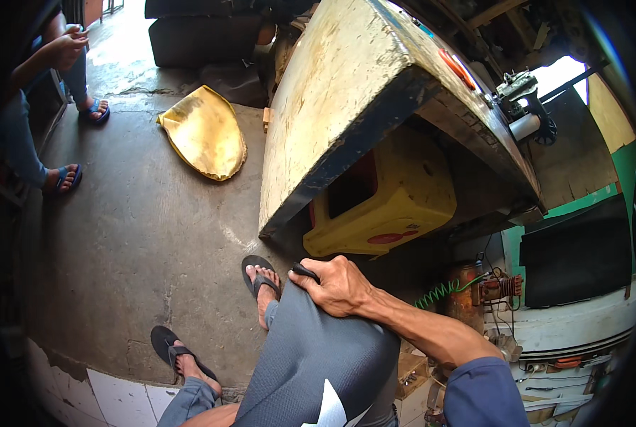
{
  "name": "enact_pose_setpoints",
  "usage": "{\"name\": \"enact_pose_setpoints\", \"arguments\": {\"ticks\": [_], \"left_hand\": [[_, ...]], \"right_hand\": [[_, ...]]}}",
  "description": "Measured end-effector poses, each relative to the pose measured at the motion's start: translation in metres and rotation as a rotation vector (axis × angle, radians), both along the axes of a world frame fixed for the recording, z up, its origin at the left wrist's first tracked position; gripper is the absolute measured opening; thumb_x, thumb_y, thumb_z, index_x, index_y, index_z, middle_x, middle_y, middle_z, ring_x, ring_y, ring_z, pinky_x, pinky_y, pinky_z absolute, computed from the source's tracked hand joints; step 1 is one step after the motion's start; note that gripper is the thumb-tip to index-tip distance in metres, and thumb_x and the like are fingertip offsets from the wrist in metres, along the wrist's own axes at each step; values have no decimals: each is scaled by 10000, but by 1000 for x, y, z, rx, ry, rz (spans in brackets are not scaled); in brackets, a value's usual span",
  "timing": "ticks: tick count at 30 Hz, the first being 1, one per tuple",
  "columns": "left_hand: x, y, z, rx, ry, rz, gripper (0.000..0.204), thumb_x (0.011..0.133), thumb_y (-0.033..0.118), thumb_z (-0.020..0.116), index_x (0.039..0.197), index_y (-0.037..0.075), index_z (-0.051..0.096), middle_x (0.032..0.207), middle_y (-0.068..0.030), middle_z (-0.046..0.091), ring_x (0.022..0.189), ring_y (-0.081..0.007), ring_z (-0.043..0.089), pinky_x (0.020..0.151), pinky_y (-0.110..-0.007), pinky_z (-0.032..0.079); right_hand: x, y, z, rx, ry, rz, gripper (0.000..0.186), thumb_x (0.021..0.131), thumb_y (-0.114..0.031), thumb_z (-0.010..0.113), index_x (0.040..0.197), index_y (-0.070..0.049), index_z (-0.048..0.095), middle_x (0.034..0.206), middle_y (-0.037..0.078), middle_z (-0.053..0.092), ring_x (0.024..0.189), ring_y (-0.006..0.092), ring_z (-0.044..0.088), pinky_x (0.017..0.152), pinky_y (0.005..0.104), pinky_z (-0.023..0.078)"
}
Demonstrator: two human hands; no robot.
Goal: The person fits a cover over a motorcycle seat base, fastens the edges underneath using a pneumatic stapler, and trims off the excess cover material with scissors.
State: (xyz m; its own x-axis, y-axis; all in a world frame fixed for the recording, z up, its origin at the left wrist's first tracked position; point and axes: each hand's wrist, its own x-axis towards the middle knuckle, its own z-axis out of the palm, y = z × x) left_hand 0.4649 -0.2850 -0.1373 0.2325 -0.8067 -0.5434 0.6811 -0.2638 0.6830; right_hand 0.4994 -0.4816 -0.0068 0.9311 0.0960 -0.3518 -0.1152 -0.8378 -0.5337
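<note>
The grey cloth [311, 349], marked with white pointed shapes, is spread at the lower centre of the frame. Its upper edge is gripped by the right hand [341, 287], whose fingers are curled tightly; a small black piece [305, 272], its kind unclear, is pinched beside the thumb. The left hand is hidden by the cloth, and its state cannot be told. Black sandals [165, 345] are worn at the lower left and centre. A yellow plastic unit [403, 206] is located beneath the worn table [339, 92] at upper centre. A green coiled hose [435, 294] is seen at right. A yellow sheet [204, 135] is laid on the floor [126, 235] at upper left. An orange tool [457, 69] and a sewing machine [519, 89] are positioned at upper right. Another person's hands [69, 48] are held together at upper left.
</note>
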Motion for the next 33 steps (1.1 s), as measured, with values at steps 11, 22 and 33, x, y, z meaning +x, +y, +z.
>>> {"name": "enact_pose_setpoints", "arguments": {"ticks": [11, 22, 33], "left_hand": [[-1, 33, -1, 39, -286, -74, 691, 1061, 581, 366, 1375, -7, 549, 1271, -163, 643, 1107, -252, 632, 982, -387, 498], [47, -21, 156, 277, 100, -509, 1154, 860, 874, 438, 1443, -121, 415, 1364, -285, 539, 1238, -340, 582, 979, -365, 523], [-5, -60, 81, 93, 531, -265, 911, 942, 673, 572, 1467, -57, 423, 1342, -202, 570, 1217, -223, 575, 1018, -304, 487]], "right_hand": [[0, 10, -21, -91, 197, 73, 446, 993, -455, 535, 955, -48, 713, 751, 259, 687, 739, 449, 702, 700, 518, 573], [-1, 13, -40, -98, 193, 253, 482, 867, -467, 581, 856, -26, 775, 746, 322, 665, 702, 465, 693, 689, 514, 577], [-8, 1, -73, 77, 293, 247, 441, 861, -399, 594, 836, 15, 745, 752, 318, 665, 703, 459, 697, 674, 506, 580]]}}
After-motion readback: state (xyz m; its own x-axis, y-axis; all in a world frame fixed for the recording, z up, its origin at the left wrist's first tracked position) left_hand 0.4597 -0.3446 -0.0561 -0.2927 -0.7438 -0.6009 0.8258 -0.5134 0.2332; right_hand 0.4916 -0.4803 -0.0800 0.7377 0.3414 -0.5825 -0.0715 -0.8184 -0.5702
